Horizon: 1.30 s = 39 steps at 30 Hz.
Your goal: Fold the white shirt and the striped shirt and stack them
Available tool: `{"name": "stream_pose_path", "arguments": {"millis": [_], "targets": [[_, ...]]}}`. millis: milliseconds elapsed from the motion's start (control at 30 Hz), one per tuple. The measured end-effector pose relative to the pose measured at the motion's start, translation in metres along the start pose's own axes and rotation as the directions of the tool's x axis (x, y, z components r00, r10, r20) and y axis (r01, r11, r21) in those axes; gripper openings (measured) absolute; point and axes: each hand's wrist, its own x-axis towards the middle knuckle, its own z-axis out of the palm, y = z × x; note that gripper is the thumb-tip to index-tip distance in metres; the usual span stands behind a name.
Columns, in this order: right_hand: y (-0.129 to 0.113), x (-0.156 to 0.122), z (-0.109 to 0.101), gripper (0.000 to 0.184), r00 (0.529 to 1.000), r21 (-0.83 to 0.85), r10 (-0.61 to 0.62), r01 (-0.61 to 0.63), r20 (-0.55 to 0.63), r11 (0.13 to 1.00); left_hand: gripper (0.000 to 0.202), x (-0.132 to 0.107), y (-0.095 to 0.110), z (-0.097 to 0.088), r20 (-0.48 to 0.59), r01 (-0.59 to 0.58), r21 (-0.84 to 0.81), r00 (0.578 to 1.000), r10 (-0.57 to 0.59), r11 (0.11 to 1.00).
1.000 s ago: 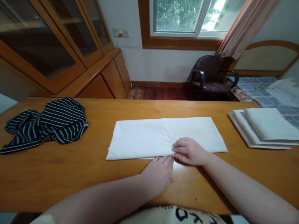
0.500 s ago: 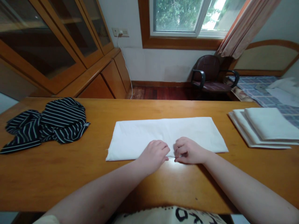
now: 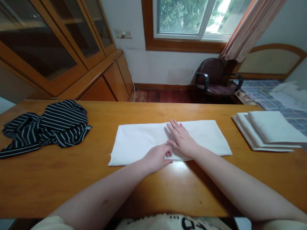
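Note:
A white cloth (image 3: 136,137), folded into a long flat strip, lies crosswise on the wooden table (image 3: 96,179). At the middle of its near edge, my left hand (image 3: 158,156) has its fingers curled over the fabric, with the thumb low by the edge. My right hand (image 3: 182,139) rests on top of the cloth, fingers stretched out towards its far edge. That palm lies over the centre of the strip, just right of my left hand.
A black-and-white striped cloth (image 3: 63,123) lies crumpled at the left of the table. Several folded white cloths (image 3: 275,127) are stacked at the right. Beyond the table stand an office chair (image 3: 213,76), a bed (image 3: 261,86) and a glass-door cabinet (image 3: 79,76).
My right hand has left the near edge, opened and moved forward onto the cloth's top. My left hand stays at the near edge, almost unmoved.

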Motion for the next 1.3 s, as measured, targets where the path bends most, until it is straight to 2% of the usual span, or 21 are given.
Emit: {"name": "stream_pose_path", "arguments": {"millis": [100, 200, 300, 367, 500, 567, 700, 733, 800, 867, 933, 1000, 1067, 1133, 1200, 1300], "targets": [[-0.005, 0.014, 0.013, 0.070, 0.992, -0.088, 0.077, -0.068, 0.100, 0.994, 0.018, 0.003, -0.001, -0.002, 0.001, 0.040, -0.024, 0.999, -0.040, 0.999], [0.005, 0.012, 0.020, 0.073, 0.981, -0.135, 0.150, -0.133, 0.126, 0.982, 0.017, 0.003, 0.000, -0.003, -0.010, 0.079, -0.018, 0.997, -0.079, 0.997], [0.035, 0.000, 0.015, 0.073, 0.956, -0.197, 0.279, -0.257, 0.092, 0.946, 0.017, 0.002, 0.001, -0.003, -0.017, 0.086, -0.003, 0.996, -0.086, 0.996], [0.062, -0.011, 0.007, 0.071, 0.923, -0.243, 0.381, -0.356, 0.062, 0.902, 0.017, 0.001, 0.003, -0.004, -0.017, 0.091, -0.001, 0.996, -0.091, 0.996], [0.102, -0.024, -0.004, 0.073, 0.803, -0.311, 0.595, -0.578, -0.046, 0.755, 0.019, 0.000, 0.011, -0.007, -0.001, 0.122, -0.023, 0.993, -0.122, 0.992], [0.108, -0.026, -0.006, 0.076, 0.778, -0.328, 0.625, -0.609, -0.066, 0.722, 0.019, 0.001, 0.017, -0.011, 0.007, 0.159, -0.003, 0.987, -0.159, 0.987], [0.103, -0.024, -0.004, 0.077, 0.778, -0.344, 0.624, -0.605, -0.067, 0.718, 0.020, 0.019, 0.034, -0.028, 0.109, 0.219, 0.096, 0.967, -0.229, 0.971], [0.102, -0.024, -0.004, 0.077, 0.779, -0.344, 0.623, -0.605, -0.069, 0.718, 0.021, 0.028, 0.039, -0.033, 0.087, 0.198, 0.129, 0.974, -0.210, 0.972], [0.101, -0.024, -0.004, 0.077, 0.779, -0.341, 0.622, -0.607, -0.075, 0.718, 0.023, 0.053, 0.046, -0.037, -0.075, 0.116, 0.213, 0.992, -0.102, 0.970], [0.101, -0.025, -0.005, 0.077, 0.778, -0.333, 0.623, -0.610, -0.078, 0.719, 0.030, 0.081, 0.049, -0.032, -0.265, 0.057, 0.315, 0.964, 0.030, 0.948], [0.102, -0.025, -0.005, 0.077, 0.777, -0.326, 0.625, -0.612, -0.079, 0.720, 0.043, 0.105, 0.044, -0.017, -0.324, 0.071, 0.414, 0.943, 0.075, 0.908], [0.102, -0.025, -0.005, 0.077, 0.774, -0.321, 0.628, -0.616, -0.077, 0.719, 0.050, 0.119, 0.034, -0.001, -0.267, 0.082, 0.462, 0.962, 0.050, 0.883], [0.103, -0.026, -0.005, 0.077, 0.773, -0.320, 0.630, -0.617, -0.076, 0.719, 0.054, 0.121, 0.020, 0.011, -0.199, 0.065, 0.475, 0.979, 0.035, 0.878], [0.103, -0.026, -0.004, 0.077, 0.774, -0.318, 0.628, -0.616, -0.075, 0.721, 0.059, 0.111, 0.006, 0.012, -0.163, 0.041, 0.477, 0.986, 0.043, 0.878], [0.104, -0.026, -0.004, 0.077, 0.776, -0.314, 0.627, -0.615, -0.075, 0.724, 0.066, 0.094, -0.009, 0.004, -0.170, 0.060, 0.476, 0.985, 0.025, 0.877], [0.105, -0.027, -0.003, 0.078, 0.779, -0.309, 0.621, -0.613, -0.082, 0.728, 0.071, 0.062, -0.032, -0.016, -0.259, 0.205, 0.473, 0.962, -0.087, 0.857]]}}
